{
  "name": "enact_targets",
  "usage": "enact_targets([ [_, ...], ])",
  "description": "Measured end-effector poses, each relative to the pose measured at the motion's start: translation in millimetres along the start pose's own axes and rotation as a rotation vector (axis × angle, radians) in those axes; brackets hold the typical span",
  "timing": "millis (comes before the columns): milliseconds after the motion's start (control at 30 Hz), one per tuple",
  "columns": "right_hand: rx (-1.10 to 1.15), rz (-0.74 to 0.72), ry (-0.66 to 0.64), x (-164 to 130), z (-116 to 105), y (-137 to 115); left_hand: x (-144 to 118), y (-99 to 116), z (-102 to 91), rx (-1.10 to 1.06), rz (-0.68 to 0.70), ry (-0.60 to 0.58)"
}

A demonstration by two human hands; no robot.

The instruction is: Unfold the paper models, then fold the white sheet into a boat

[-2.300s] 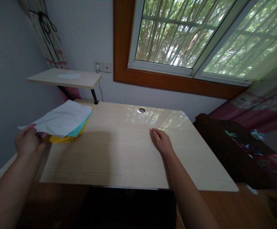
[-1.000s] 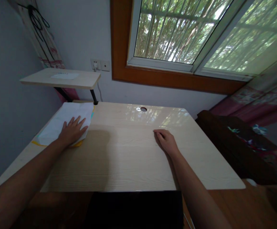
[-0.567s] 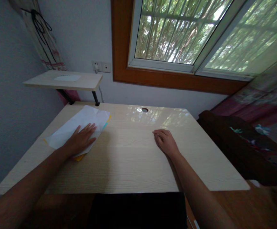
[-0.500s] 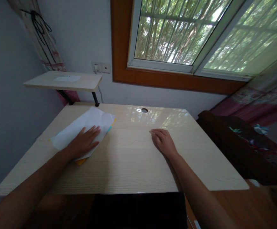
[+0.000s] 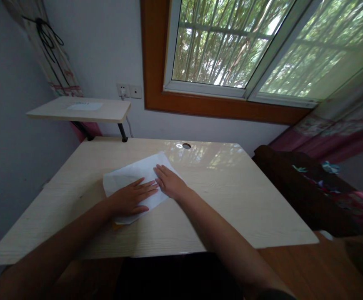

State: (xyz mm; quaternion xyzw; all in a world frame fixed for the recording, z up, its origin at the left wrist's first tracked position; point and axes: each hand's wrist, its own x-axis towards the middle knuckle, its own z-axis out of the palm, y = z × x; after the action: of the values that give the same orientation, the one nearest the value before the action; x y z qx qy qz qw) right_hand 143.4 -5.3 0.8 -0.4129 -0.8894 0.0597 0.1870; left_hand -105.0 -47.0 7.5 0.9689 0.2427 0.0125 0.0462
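A stack of paper sheets (image 5: 121, 180), white on top, lies on the pale wooden desk (image 5: 231, 208). A bit of orange (image 5: 117, 226) shows from under its near edge, and a sliver of blue at the far left edge. Flat on the white sheet rests my left hand (image 5: 134, 197), its fingers stretched to the right. My right hand (image 5: 169, 182) lies on the right part of the same sheet, fingers extended, its fingertips close to those of the left. Neither hand grips anything.
A small raised shelf (image 5: 112, 109) on black legs stands at the desk's back left, with a paper label (image 5: 85, 106) on it. Near the back edge is a round cable hole (image 5: 186, 146). A dark brown piece of furniture (image 5: 281, 179) stands to the right, below the curtain.
The paper stack has shifted right and nearer, with my left hand on it. My right hand has moved left from the bare desk onto the sheet.
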Motion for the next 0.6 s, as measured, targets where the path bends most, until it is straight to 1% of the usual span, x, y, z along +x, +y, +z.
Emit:
enact_targets([
  [67,-0.068,0.041,-0.031,-4.6,7.2,7.3,-2.7,-3.7,3.6,0.014,-0.062,0.010],
  [100,-0.092,0.057,-0.042,-7.1,8.1,9.9,-4.5,-6.7,6.2,0.026,-0.121,0.021],
  [233,-0.147,0.107,-0.066,-12.1,4.4,13.6,-15.5,-21.9,16.3,0.088,-0.446,0.081],
  [300,-0.160,0.120,-0.068,-12.1,3.9,13.5,-24.5,-29.1,19.0,0.119,-0.573,0.091],
  [500,-0.181,0.127,-0.062,-13.1,6.8,13.7,-65.7,-48.1,19.5,0.160,-0.789,0.093],
  [600,-0.183,0.129,-0.060,-13.6,6.6,13.2,-81.9,-57.6,13.0,0.150,-0.906,0.074],
])
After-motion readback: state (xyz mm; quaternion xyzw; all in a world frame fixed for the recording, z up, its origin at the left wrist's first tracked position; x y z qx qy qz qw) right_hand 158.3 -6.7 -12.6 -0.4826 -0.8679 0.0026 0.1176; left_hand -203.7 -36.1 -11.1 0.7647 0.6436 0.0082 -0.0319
